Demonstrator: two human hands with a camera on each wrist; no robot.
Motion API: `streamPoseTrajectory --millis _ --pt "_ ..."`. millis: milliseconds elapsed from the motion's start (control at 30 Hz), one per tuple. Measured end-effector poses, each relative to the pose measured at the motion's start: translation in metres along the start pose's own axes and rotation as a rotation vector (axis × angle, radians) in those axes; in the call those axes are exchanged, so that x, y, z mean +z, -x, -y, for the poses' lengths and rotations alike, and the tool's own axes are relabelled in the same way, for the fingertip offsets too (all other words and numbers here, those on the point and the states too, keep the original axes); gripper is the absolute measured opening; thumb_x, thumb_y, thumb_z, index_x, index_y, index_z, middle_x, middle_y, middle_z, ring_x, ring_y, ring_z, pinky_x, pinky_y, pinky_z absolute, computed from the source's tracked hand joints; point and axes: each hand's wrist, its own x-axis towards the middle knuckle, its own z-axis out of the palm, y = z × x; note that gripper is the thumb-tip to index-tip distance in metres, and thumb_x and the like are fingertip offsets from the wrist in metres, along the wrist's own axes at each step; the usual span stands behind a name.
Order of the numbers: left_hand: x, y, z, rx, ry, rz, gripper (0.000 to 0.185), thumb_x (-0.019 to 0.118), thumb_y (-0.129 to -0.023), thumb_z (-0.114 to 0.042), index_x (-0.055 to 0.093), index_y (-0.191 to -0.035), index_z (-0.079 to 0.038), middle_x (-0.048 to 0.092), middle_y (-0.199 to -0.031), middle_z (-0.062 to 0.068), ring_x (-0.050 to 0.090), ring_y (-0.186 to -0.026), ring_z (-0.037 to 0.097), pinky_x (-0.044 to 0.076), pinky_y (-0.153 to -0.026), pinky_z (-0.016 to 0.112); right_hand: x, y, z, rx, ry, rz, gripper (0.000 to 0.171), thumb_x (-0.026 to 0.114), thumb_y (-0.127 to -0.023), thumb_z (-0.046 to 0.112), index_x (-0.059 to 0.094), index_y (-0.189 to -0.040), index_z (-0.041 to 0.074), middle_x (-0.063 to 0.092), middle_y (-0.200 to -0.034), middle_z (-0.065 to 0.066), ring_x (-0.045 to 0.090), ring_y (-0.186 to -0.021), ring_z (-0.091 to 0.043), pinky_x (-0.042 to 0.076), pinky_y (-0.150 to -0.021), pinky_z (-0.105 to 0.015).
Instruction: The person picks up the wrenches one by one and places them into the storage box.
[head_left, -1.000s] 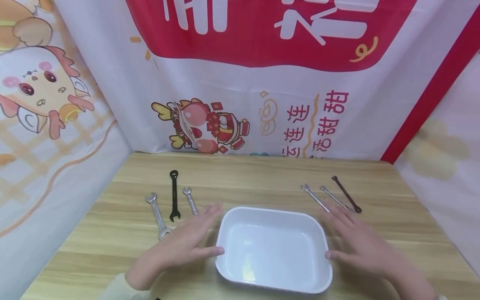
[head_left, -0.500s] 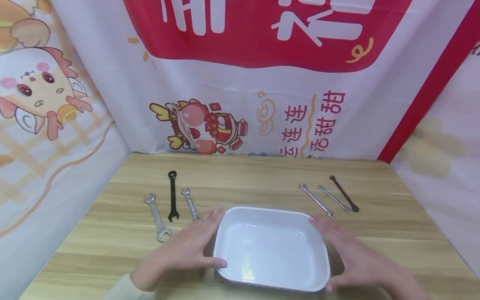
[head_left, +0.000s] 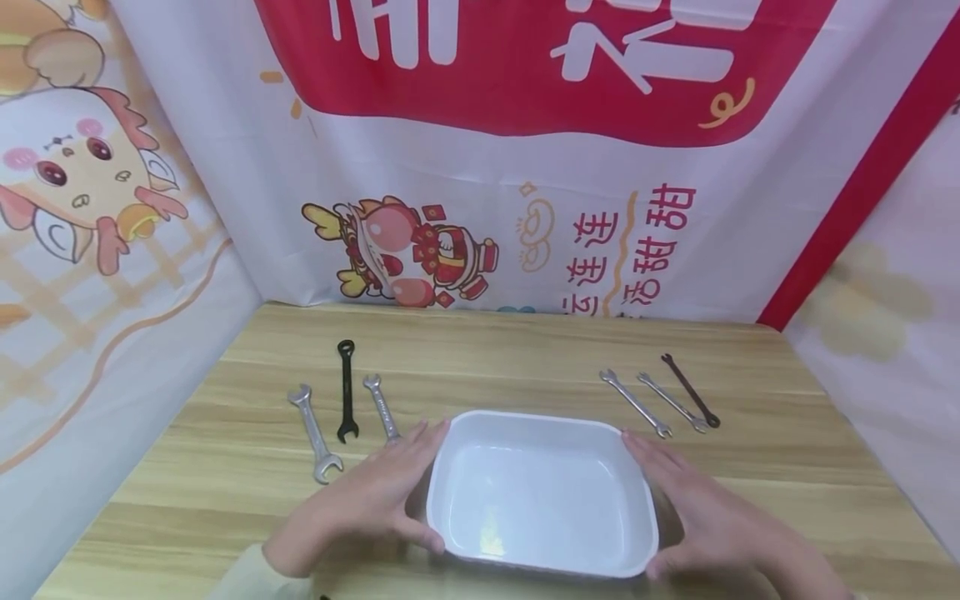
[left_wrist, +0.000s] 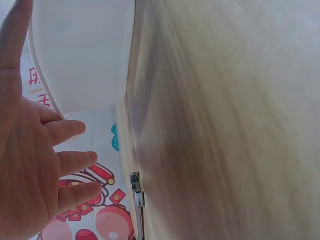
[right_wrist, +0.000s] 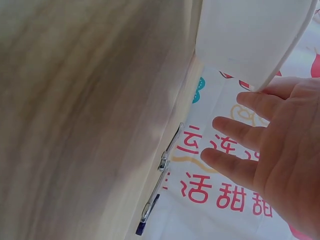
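Note:
A white rectangular plastic tub (head_left: 542,500) with rounded corners stands between the two hands, with nothing inside it. My left hand (head_left: 371,500) spans its left side, thumb at the near corner and index finger at the far one. On the opposite side my right hand (head_left: 712,517) mirrors this. In the left wrist view, one finger touches the tub's corner (left_wrist: 82,55) while the other fingers (left_wrist: 77,162) stretch out apart from it. The right wrist view shows the same spread, with the fingers (right_wrist: 235,132) mostly straight beside the tub wall (right_wrist: 245,40).
Left of the tub lie a large silver wrench (head_left: 315,433), a black wrench (head_left: 347,392) and a small silver wrench (head_left: 382,407). To the right lie two silver wrenches, one nearer (head_left: 636,403), and a dark wrench (head_left: 690,390). Printed cloth (head_left: 480,167) hangs behind the wooden table (head_left: 480,350).
Both hands have closed in on the tub's sides, the right hand moving left and both thumbs shifting down to the near corners. The tub has barely shifted.

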Motion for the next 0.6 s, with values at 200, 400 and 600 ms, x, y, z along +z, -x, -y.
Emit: streamPoseTrajectory --millis 200,400,600 --pt "-0.005 -0.004 0.003 0.020 0.020 0.008 0.139 0.079 -0.058 -0.073 0.005 -0.161 -0.016 0.019 -0.165 0.014 0.017 -0.151 0.043 0.026 -0.113 0.070 -0.001 -0.005 -0.001 0.109 -0.077 0.048 0.137 0.082 -0.052 0.074 0.009 -0.160 0.033 0.021 -0.166 -0.004 0.025 -0.148 -0.041 0.036 -0.102 -0.074" --pt "-0.007 -0.009 0.009 0.031 0.059 0.025 0.139 0.081 -0.058 -0.069 0.005 -0.161 -0.014 0.018 -0.164 0.019 0.016 -0.151 0.047 0.025 -0.113 0.070 -0.002 -0.013 -0.003 0.051 -0.049 0.035 0.139 0.081 -0.052 0.074 0.016 -0.161 0.019 0.026 -0.164 -0.013 0.028 -0.145 -0.046 0.037 -0.103 -0.073" --pt "-0.008 -0.014 0.014 0.001 0.108 0.026 0.139 0.083 -0.058 -0.065 0.004 -0.161 -0.018 0.014 -0.166 0.016 0.012 -0.152 0.045 0.021 -0.115 0.068 -0.002 -0.021 -0.008 -0.009 -0.039 0.019 0.139 0.084 -0.053 0.069 0.017 -0.160 0.010 0.026 -0.164 -0.015 0.027 -0.144 -0.049 0.035 -0.104 -0.074"
